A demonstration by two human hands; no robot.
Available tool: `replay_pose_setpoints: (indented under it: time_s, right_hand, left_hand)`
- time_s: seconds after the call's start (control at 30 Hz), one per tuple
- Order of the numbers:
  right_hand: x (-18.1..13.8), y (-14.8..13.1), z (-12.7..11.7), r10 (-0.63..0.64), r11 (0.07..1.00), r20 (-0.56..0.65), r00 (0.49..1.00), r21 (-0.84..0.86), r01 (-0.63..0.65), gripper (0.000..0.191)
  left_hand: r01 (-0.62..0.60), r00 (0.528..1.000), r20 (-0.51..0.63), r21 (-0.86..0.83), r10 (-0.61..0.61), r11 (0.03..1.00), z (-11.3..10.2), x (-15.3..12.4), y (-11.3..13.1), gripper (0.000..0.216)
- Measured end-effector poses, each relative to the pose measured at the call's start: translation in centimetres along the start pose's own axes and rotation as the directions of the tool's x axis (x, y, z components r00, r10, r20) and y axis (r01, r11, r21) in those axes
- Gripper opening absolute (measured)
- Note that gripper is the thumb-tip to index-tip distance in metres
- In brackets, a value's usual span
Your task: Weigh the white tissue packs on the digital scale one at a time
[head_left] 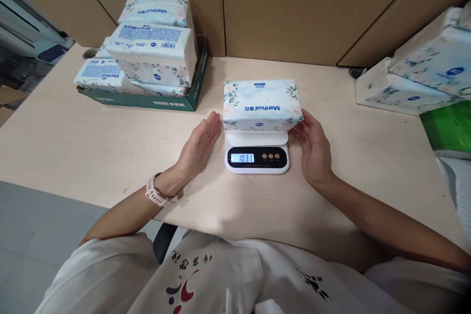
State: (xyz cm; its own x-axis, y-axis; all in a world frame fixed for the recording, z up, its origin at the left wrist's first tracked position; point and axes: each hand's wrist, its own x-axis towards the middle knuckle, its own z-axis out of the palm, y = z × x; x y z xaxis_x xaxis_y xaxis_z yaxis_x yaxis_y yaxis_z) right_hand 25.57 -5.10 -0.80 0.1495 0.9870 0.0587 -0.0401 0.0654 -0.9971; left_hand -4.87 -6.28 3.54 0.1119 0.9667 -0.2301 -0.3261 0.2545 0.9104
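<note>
1. The tissue pack (262, 108) lies on the white scale (257, 169), mid-length along the tabletop (209, 211), hiding much of the weighing plate; the display reads 103.1, its button labels too small to read.
2. Left of the hands: the left hand (201, 142) is open, fingers extended, empty, just beside the pack.
3. The right hand (315, 147) is loosely open; the pack partly hides its fingers, so contact cannot be told.
4. Far-left corner: stacked packs (154, 49) conceal most of the green tray (147, 102).
5. Far-right corner: other packs (415, 78), cut off by the view's edge.
</note>
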Motion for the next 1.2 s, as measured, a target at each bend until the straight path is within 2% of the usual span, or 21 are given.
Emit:
replay_pose_setpoints:
  time_s: [0.47, 0.67, 0.87, 1.0, 1.2]
  right_hand:
    - [0.13, 0.57, -0.27, -0.058, 0.996, 0.021, 0.998, -0.062, 0.059, 0.066]
    - [0.01, 0.38, -0.25, -0.051, 0.997, 0.019, 0.999, -0.05, 0.052, 0.064]
    - [0.09, 0.5, -0.24, -0.054, 0.998, 0.015, 0.998, -0.042, 0.054, 0.065]
    - [0.09, 0.54, -0.26, -0.053, 0.997, 0.018, 0.998, -0.054, 0.054, 0.066]
    - [-0.35, 0.16, -0.32, -0.118, 0.987, 0.021, 0.993, -0.108, 0.119, 0.065]
  left_hand:
    - [-0.051, 0.999, 0.017, 0.077, 0.049, 0.996, -0.57, 0.1, -0.09, 0.087]
    - [-0.058, 0.998, 0.015, 0.087, 0.057, 0.994, -0.3, -0.2, 0.13, 0.084]
    - [-0.068, 0.998, 0.003, 0.101, 0.068, 0.993, -0.15, -0.19, 0.14, 0.094]
    - [-0.067, 0.998, 0.012, 0.095, 0.066, 0.993, -0.22, -0.12, 0.05, 0.088]
    - [-0.064, 0.998, 0.016, 0.088, 0.063, 0.994, -0.29, -0.15, 0.08, 0.092]
